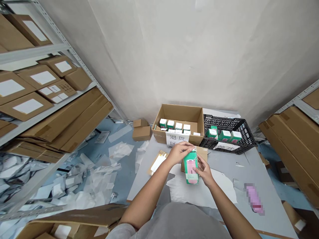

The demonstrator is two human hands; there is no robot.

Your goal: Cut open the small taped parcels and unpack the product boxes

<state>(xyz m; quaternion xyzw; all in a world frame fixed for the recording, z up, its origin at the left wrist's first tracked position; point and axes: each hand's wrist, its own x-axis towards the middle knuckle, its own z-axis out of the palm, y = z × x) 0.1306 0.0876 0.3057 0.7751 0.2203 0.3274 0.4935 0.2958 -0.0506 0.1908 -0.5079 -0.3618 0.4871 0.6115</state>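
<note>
I hold a small green product box [191, 167] with a pink item pictured on its front, upright above the grey table [251, 172]. My left hand [178, 152] grips its top end, fingers curled over the upper flap. My right hand [204, 171] holds its right side lower down, fingers pressed to the box. Under the box lie white paper wrappings [199, 192] and a flat brown carton [203, 153].
An open cardboard box [179, 114] with several green-and-white boxes stands at the table's far edge. To its right is a black plastic crate [228, 124] holding more. A pink object [254, 198] lies right. Shelves of brown cartons flank both sides; torn paper litters the floor [99, 172].
</note>
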